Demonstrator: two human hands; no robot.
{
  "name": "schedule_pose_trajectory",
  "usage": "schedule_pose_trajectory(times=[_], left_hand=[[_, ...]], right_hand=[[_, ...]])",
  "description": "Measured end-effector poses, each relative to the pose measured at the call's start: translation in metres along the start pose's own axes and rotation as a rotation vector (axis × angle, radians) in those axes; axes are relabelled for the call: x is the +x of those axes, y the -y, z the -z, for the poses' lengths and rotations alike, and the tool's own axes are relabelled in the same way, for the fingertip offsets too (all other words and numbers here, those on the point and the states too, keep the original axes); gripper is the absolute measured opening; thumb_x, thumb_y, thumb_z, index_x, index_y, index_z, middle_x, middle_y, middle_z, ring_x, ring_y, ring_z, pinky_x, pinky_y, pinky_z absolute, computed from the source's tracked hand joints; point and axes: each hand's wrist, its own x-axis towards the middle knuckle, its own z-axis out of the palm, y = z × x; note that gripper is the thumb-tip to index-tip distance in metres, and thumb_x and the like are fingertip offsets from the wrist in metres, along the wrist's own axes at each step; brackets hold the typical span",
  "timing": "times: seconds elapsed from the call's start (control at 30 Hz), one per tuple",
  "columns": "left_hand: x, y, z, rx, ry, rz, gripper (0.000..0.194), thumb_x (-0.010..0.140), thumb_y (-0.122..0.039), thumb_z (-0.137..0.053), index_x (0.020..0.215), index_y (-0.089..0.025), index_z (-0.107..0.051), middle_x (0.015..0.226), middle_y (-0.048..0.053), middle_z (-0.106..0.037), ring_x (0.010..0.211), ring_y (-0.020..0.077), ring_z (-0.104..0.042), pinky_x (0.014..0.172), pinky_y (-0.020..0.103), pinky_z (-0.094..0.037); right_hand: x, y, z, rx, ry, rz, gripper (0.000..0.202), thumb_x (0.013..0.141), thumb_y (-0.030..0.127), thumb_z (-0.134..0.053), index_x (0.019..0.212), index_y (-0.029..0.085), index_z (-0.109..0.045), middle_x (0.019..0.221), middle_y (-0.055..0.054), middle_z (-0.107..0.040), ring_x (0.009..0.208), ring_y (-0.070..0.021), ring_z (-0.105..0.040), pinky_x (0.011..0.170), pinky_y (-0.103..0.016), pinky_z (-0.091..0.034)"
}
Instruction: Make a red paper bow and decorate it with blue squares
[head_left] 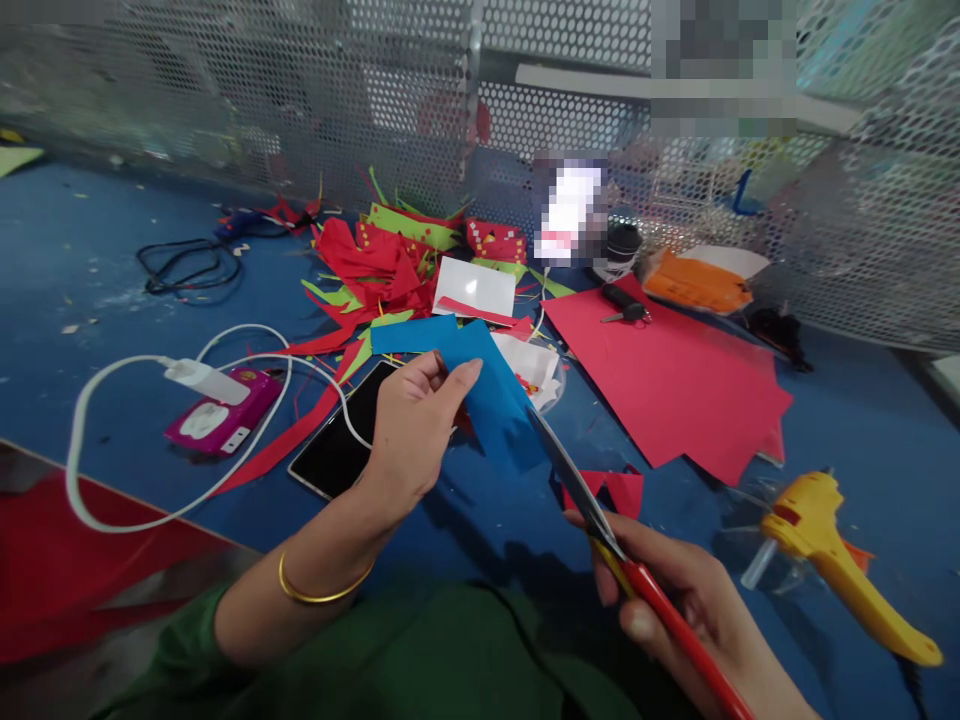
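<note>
White scraps (527,358) lie in a dish (562,386), left hand (412,425) pinching blue paper (501,390), right hand (694,585) gripping scissors (574,482).

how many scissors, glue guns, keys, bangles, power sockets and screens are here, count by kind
Scissors: 1
Glue gun: 1
Key: 1
Gold bangle: 1
Purple power socket: 1
Screens: 2, one lit screen and one dark screen
Total: 7

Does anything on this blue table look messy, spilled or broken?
I see no clear spill or breakage. Untidy, though: red and green paper scraps lie tangled in a loose heap before the mesh screen, and the yellow glue gun lies on its side instead of standing.
</note>
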Motion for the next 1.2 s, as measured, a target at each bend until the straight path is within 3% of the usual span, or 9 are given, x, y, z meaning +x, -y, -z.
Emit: schedule_pose_trajectory(times=[0.2, 0.37, 0.67, 1.07, 1.2], left_hand=[[-0.001, 0.004, 0.003, 0.131, 0.061, -0.020, 0.021, 0.079, -0.035, -0.078, 0.078, -0.016, -0.069, 0.060, -0.002, -0.065, 0.045, 0.0084, -0.055, 0.041, 0.019, -0.046], [-0.004, 0.005, 0.001, 0.174, 0.115, 0.011, 0.020, 0.080, -0.034, -0.076, 0.077, -0.015, -0.070, 0.057, -0.002, -0.062, 0.044, 0.0066, -0.052, 0.041, 0.017, -0.042], [-0.010, 0.007, -0.003, 0.145, 0.160, 0.083, 0.018, 0.080, -0.034, -0.076, 0.081, -0.016, -0.072, 0.059, -0.003, -0.061, 0.045, 0.0063, -0.050, 0.042, 0.018, -0.042], [-0.011, 0.006, -0.004, 0.118, 0.119, 0.076, 0.019, 0.079, -0.034, -0.076, 0.079, -0.017, -0.071, 0.061, -0.003, -0.062, 0.047, 0.0065, -0.051, 0.042, 0.018, -0.043], [-0.011, 0.006, -0.004, 0.133, 0.117, 0.058, 0.019, 0.079, -0.034, -0.076, 0.078, -0.017, -0.070, 0.061, -0.003, -0.061, 0.047, 0.0065, -0.050, 0.043, 0.018, -0.043]], right_hand=[[-0.002, 0.003, -0.003, 0.088, -0.057, -0.054, 0.059, 0.083, 0.066, -0.064, 0.125, 0.025, -0.069, 0.070, 0.001, -0.056, 0.049, -0.0079, -0.034, 0.040, -0.021, -0.024], [0.006, 0.003, -0.002, -0.034, 0.006, -0.003, 0.057, 0.086, 0.064, -0.061, 0.122, 0.020, -0.069, 0.065, 0.002, -0.052, 0.052, -0.0098, -0.039, 0.043, -0.021, -0.029], [0.008, -0.003, 0.000, -0.177, -0.041, 0.044, 0.056, 0.088, 0.065, -0.058, 0.119, 0.020, -0.069, 0.065, 0.003, -0.054, 0.054, -0.0119, -0.045, 0.048, -0.022, -0.036], [0.007, -0.008, -0.001, -0.198, -0.038, 0.038, 0.050, 0.089, 0.061, -0.061, 0.120, 0.023, -0.067, 0.066, 0.004, -0.056, 0.056, -0.0118, -0.045, 0.050, -0.021, -0.038], [0.005, -0.006, -0.001, -0.209, -0.028, 0.022, 0.048, 0.087, 0.062, -0.062, 0.112, 0.022, -0.067, 0.065, 0.004, -0.054, 0.055, -0.0120, -0.045, 0.049, -0.021, -0.038]])
